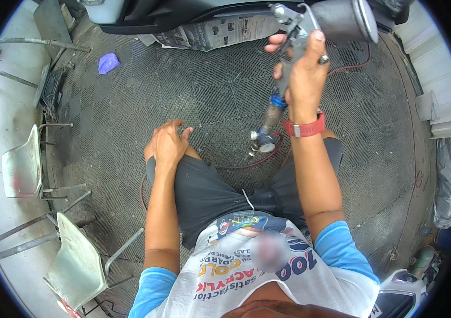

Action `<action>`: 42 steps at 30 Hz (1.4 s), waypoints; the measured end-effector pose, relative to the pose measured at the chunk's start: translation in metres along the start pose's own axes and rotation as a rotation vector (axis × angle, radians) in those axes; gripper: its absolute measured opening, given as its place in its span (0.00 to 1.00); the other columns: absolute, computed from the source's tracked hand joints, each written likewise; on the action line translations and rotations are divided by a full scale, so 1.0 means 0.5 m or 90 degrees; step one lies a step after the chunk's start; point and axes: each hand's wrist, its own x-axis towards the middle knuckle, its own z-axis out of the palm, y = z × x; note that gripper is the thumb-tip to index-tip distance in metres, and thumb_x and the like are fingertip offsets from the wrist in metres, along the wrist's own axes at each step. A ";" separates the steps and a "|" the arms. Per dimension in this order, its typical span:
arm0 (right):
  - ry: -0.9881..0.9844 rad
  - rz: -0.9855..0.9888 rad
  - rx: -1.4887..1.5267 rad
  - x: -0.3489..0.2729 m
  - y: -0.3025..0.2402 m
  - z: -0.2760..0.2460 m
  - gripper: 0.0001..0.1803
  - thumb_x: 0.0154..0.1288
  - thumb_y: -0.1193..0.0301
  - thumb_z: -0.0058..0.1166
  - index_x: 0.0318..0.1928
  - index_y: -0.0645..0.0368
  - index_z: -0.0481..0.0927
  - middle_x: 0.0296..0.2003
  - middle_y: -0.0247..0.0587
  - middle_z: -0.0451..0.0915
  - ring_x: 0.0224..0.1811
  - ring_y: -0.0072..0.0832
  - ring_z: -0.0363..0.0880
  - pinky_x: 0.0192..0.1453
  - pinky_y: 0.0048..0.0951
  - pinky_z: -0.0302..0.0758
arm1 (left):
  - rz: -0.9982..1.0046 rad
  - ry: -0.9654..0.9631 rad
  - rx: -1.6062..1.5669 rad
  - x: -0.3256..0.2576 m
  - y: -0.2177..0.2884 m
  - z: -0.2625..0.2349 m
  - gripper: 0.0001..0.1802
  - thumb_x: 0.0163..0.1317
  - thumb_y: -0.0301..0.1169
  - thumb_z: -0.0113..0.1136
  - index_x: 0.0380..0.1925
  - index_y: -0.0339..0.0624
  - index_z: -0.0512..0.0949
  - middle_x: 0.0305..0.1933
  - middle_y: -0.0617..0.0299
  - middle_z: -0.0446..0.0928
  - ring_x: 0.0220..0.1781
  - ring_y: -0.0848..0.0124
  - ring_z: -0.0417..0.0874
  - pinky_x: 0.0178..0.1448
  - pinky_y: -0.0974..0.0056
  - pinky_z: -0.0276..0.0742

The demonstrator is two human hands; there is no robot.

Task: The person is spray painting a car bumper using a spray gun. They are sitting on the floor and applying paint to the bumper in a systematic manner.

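In my right hand (308, 71) is a metal spray gun (298, 50), held by its handle near the far edge of the floor, with a red watch on that wrist. Its grey paint cup (339, 20) juts off to the right. Below the handle hang a blue-banded fitting and a round pressure gauge (265, 142), from which a dark red hose (254, 164) curves away. My left hand (169, 139) rests on my left knee, empty, with its fingers spread loosely. Just beyond the gun is a car's lower bodywork (146, 13), with newspaper (209, 34) masking its underside.
Dark ribbed matting (225, 95) covers the floor. A crumpled purple cloth or paper (108, 63) lies at far left. Two worn pale chairs (77, 265) stand along the left wall. The hose reappears beyond my right wrist (350, 65). Grey plastic sheeting (448, 185) hangs at right.
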 end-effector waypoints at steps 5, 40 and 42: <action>-0.050 0.020 -0.021 -0.053 0.075 0.113 0.34 0.90 0.41 0.36 0.59 0.61 0.79 0.41 0.46 0.90 0.39 0.30 0.91 0.23 0.25 0.77 | -0.003 -0.022 -0.023 0.024 0.016 0.017 0.19 0.65 0.40 0.77 0.50 0.39 0.91 0.51 0.47 0.92 0.54 0.50 0.92 0.65 0.48 0.82; -0.052 -0.053 0.002 -0.055 0.185 0.244 0.38 0.89 0.38 0.35 0.60 0.62 0.81 0.40 0.41 0.88 0.37 0.25 0.88 0.23 0.23 0.78 | -0.039 -0.038 -0.111 0.042 0.011 0.030 0.17 0.66 0.37 0.77 0.52 0.42 0.91 0.52 0.51 0.92 0.56 0.52 0.92 0.64 0.49 0.83; 0.000 -0.066 -0.002 -0.042 0.182 0.224 0.38 0.89 0.38 0.35 0.60 0.62 0.82 0.38 0.40 0.88 0.36 0.25 0.88 0.23 0.23 0.78 | -0.060 -0.044 -0.132 0.040 0.008 0.028 0.17 0.66 0.37 0.76 0.52 0.43 0.91 0.52 0.51 0.92 0.56 0.53 0.92 0.64 0.50 0.83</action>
